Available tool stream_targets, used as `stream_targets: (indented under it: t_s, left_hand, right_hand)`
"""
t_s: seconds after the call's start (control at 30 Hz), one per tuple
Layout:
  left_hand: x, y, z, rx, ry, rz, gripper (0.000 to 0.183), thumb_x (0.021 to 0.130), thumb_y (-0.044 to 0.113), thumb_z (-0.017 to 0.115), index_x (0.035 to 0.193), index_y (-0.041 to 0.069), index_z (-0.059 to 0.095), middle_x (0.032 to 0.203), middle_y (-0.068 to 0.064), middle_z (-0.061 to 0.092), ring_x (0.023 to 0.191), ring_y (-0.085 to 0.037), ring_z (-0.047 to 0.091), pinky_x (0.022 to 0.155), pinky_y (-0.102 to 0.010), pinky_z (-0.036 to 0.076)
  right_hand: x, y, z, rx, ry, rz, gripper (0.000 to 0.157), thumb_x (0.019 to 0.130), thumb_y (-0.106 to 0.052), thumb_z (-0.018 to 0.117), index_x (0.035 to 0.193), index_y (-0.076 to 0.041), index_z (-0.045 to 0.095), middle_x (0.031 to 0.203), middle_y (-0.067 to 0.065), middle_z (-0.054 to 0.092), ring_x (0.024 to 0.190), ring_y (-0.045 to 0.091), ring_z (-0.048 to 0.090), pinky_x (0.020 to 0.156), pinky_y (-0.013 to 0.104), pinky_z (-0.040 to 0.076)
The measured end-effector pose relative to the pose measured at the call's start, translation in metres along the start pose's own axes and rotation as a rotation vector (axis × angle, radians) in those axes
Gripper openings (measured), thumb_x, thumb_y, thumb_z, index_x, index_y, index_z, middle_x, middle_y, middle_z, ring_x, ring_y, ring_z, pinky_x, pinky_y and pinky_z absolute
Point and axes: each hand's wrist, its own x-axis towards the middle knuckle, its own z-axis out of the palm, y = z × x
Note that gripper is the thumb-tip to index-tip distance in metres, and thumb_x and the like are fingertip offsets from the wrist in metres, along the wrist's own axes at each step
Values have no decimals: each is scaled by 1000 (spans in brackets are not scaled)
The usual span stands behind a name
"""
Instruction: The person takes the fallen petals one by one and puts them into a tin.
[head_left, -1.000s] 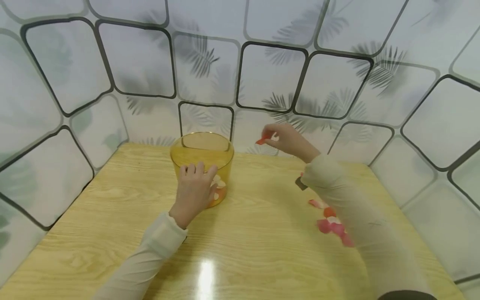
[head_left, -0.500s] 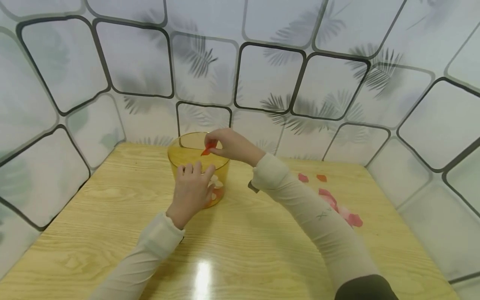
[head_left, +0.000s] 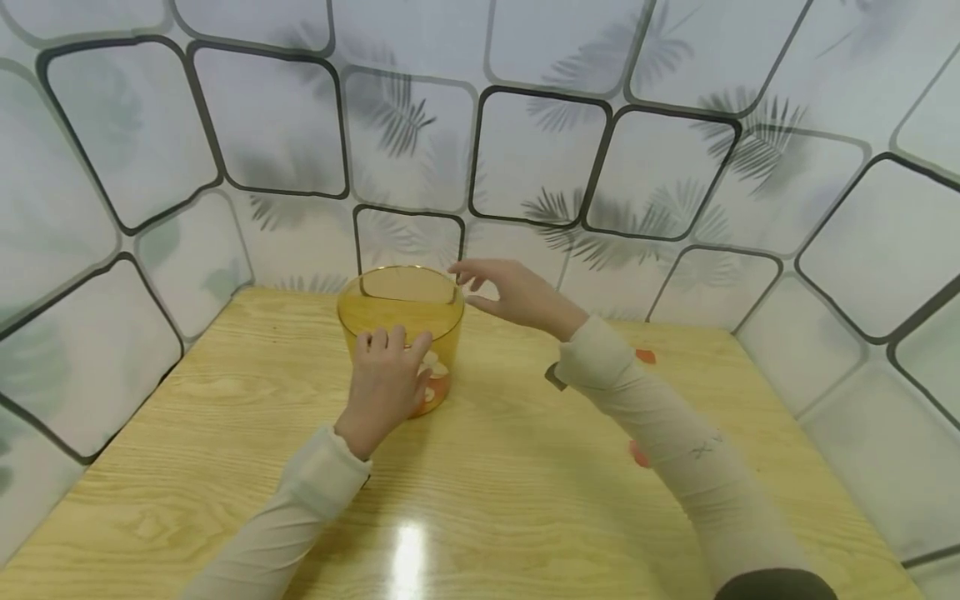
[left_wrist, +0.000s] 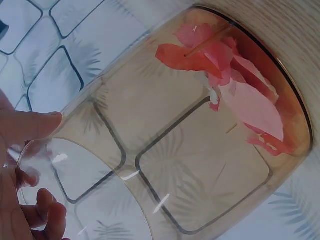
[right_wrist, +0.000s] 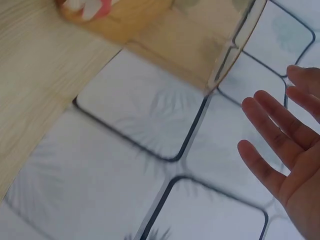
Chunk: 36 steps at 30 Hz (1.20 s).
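One see-through amber bucket, dead ahead of the left hand and just off to the left of the right hand. Standing upright on the table, axis straight up, narrowing towards the base. Way closer to the left hand, actually touching it: fingers hooked over the near rim, thumb outside, so a proper grip. Just beside the right of the rim but apart from it, an empty right hand, fingers loosely spread. Main gap to mind, imo, from there to the loose red petals, off to that hand's right and back towards the elbow, either side of the right sleeve. As for looks, thin shiny rim, clear sides going deeper orange at the bottom, plus a heap of pink and red petals inside, down at the base. Some white patches low on the near wall too, can't tell whether petals or just print
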Motion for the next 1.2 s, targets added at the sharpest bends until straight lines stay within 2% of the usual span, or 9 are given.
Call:
stream_targets:
  t_s: [0.17,0.37,0.53,0.6,0.7,0.8,0.93,1.03,1.2]
  left_hand:
    - [0,0,0,-8,-2,-8,44,68,31,82,96,12,53,79,-11,56,68,-28,52,72,-42,41]
    - [-1,0,1,5,9,-9,44,68,31,81,96,12,54,80,-11,57,68,-29,53,72,-43,42]
    - [0,-1,0,13,9,-4,42,69,32,80,96,12,54,81,-11,57,69,-29,53,72,-43,42]
    - [1,-1,-1,11,2,-5,42,70,32,80,96,12,55,81,-12,57,69,-29,53,72,-43,42]
    - [1,-2,-1,10,-8,-10,41,70,31,80,97,12,55,82,-12,58,70,-29,54,73,-43,42]
    - [2,-2,-1,6,-10,-14,42,70,31,80,98,12,55,83,-13,58,70,-30,54,73,-44,43]
    - [2,-2,-1,0,-5,-12,42,69,30,81,96,11,54,82,-13,57,70,-30,54,73,-44,42]
    - [1,-1,0,-8,-4,-10,42,70,30,80,95,11,53,80,-12,56,69,-30,53,72,-44,42]
    - [1,1,0,-16,-4,-9,42,69,30,81,94,11,53,80,-12,56,69,-30,53,73,-44,42]
  right_hand:
    - [-47,29,-12,-30,26,50,42,87,-11,64,128,-7,54,111,12,67,96,24,65,84,41,51]
    - [-107,71,-13,-69,-2,125,36,84,-6,67,119,-3,59,103,14,69,90,27,66,83,45,51]
    - [-159,102,-4,-93,-103,188,21,81,-4,68,101,-1,65,91,10,70,82,24,67,77,42,53]
    - [-178,114,4,-105,-166,225,19,80,-6,69,98,-2,66,88,7,70,80,22,66,74,40,53]
    - [-199,128,16,-79,-246,269,19,80,-7,70,97,-1,65,87,10,69,77,23,66,72,38,54]
    - [-212,139,29,-44,-283,287,18,79,-10,71,93,-1,65,85,12,69,74,23,65,69,35,54]
    - [-220,149,42,-15,-307,302,14,81,-17,71,87,-5,67,81,5,68,70,15,63,66,30,53]
    - [-223,155,49,-41,-305,263,9,81,-17,70,82,-9,66,77,1,66,67,11,60,64,26,51]
    - [-227,159,55,-79,-274,191,7,78,-12,70,77,-10,63,71,1,63,65,13,59,61,24,50]
